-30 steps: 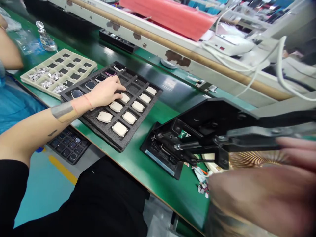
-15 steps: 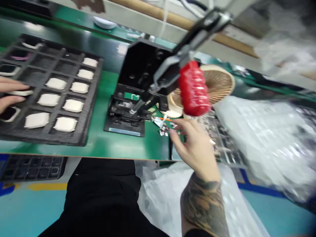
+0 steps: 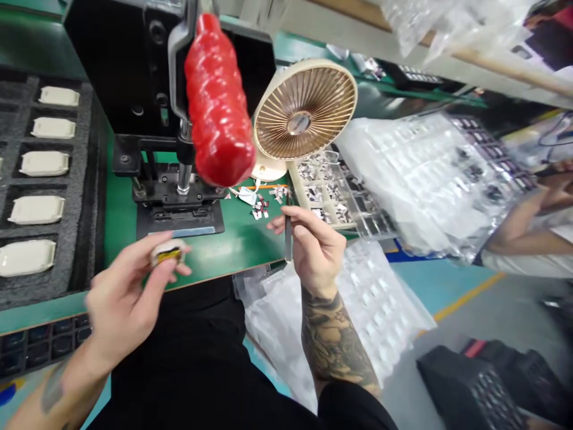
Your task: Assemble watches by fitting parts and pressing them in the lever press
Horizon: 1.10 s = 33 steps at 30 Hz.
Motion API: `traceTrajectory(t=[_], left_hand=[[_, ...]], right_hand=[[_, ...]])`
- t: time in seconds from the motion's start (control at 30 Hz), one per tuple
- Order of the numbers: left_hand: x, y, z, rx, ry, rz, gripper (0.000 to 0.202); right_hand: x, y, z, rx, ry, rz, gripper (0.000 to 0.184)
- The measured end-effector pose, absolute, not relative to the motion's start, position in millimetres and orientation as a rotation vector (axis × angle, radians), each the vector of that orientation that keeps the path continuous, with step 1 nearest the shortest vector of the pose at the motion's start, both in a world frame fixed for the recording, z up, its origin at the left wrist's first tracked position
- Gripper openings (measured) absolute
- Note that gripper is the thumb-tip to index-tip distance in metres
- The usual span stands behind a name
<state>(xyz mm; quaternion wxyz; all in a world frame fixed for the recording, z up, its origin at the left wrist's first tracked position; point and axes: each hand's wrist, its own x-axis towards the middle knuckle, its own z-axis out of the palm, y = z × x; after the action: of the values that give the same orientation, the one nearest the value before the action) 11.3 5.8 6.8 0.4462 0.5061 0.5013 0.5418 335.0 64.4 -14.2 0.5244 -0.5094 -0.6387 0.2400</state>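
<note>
My left hand point(image 3: 134, 286) is closed around a small white watch case point(image 3: 168, 251), pinched between thumb and fingers at the table's front edge. Its open side shows something yellow and dark inside. Further right, my right hand point(image 3: 316, 245) grips thin metal tweezers point(image 3: 288, 239), held roughly upright with fingers wrapped about them. Just beyond that hand, small white-and-dark parts point(image 3: 260, 206) lie loose on the green tabletop point(image 3: 237, 239). To the left, a dark foam tray point(image 3: 83, 197) carries several similar white cases point(image 3: 38, 210) in its pockets.
A black hand press point(image 3: 179, 206) with a red grip point(image 3: 219, 107) stands ahead. Behind it are a round fan point(image 3: 304, 113) and a compartment box point(image 3: 293, 179) of small parts. Plastic-wrapped trays point(image 3: 403, 173) sit at right. Another person's arm point(image 3: 519, 215) shows at far right.
My left hand has come from the foam tray to the table's front with the white case in it. My right hand has left the loose parts and now holds tweezers. The view has swung right.
</note>
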Motion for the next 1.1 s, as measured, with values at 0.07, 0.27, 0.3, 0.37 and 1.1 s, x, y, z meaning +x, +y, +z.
traceTrajectory(t=[0.07,0.27,0.3,0.37,1.1], left_hand=[[40.5,23.1,-4.6,1.105,1.129,1.271,0.035],[54.3,35.9,-16.1,1.041,1.086,1.216,0.042],[53.1,33.8,-16.2,1.039,1.085,1.217,0.043],[52.1,31.0,-16.0,1.018,1.080,1.225,0.042],[51.9,30.7,-20.1,0.988,1.056,1.272,0.045]], right_hand=[[317.8,65.6,-10.2,-1.022,-1.523,0.622,0.034],[264.0,64.5,-7.2,-0.769,-1.582,0.474,0.026],[259.3,64.4,-7.7,-0.744,-1.606,0.521,0.029],[253.4,64.8,-8.4,-0.737,-1.665,0.587,0.034],[237.0,61.7,-17.2,-0.793,-1.319,1.285,0.012]])
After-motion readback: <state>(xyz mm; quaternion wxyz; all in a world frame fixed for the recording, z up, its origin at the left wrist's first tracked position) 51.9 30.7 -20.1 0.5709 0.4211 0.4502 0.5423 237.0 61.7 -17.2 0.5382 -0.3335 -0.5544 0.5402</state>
